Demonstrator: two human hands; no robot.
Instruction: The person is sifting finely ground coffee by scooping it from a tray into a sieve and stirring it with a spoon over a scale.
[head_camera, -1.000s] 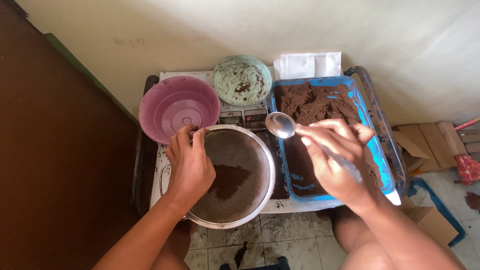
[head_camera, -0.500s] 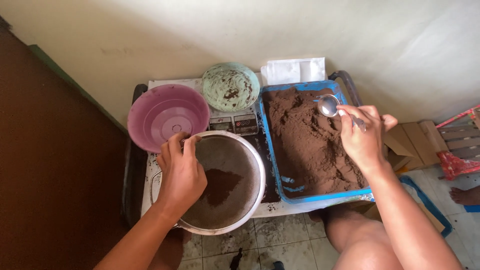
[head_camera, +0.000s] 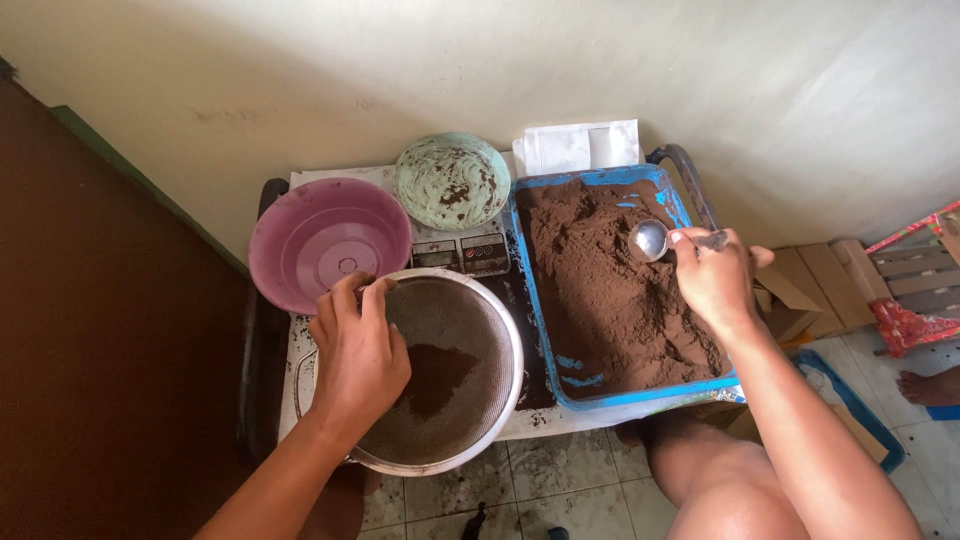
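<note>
My left hand (head_camera: 358, 358) grips the near-left rim of a round metal sieve (head_camera: 470, 330) that holds a small heap of brown powder. My right hand (head_camera: 716, 280) holds a metal spoon (head_camera: 650, 240), its empty bowl just above the brown powder in a blue rectangular tray (head_camera: 530, 290). The tray sits to the right of the sieve and is nearly full of powder.
An empty purple bowl (head_camera: 325, 238) stands behind the sieve at the left. A green bowl (head_camera: 452, 180) smeared with powder sits on a small scale (head_camera: 462, 254). White folded paper (head_camera: 580, 146) lies by the wall. Cardboard (head_camera: 800, 280) and a person's foot (head_camera: 925, 385) are at the right.
The spoon has travelled from over the sieve to the far right part of the tray and now dips toward the powder. My left hand stays on the sieve's rim.
</note>
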